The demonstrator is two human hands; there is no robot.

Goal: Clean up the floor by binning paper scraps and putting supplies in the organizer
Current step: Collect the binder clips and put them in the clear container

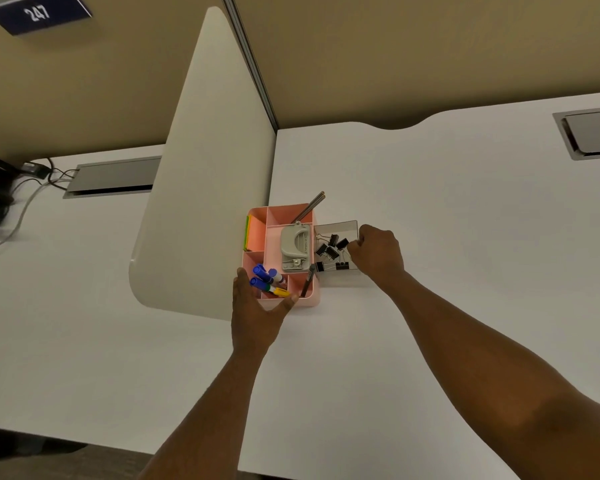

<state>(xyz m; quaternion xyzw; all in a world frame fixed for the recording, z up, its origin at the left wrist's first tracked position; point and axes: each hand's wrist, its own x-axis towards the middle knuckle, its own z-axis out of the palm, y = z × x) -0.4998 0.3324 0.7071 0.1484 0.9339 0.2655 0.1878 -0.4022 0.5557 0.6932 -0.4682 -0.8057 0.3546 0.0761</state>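
A pink organizer [311, 299] stands on the white desk beside a divider panel. It holds a grey hole punch [294, 249], blue-capped markers [263, 276], a yellow marker [280, 292], sticky notes [248, 233], pencils [311, 205] and a dark pen [307, 282]. My left hand [257, 308] cups the organizer's near left corner, fingers spread around it. To the right sits a clear tray [340, 226] with several black binder clips [330, 251]. My right hand [376, 252] rests over the tray's right side with fingers curled; what they pinch is hidden.
A white divider panel [201, 174] rises left of the organizer. Grey cable hatches [113, 178] [593, 135] are set into the desks. Black cables and equipment [0, 188] lie at far left. The desk's front edge [84, 441] runs near me, with dark floor below.
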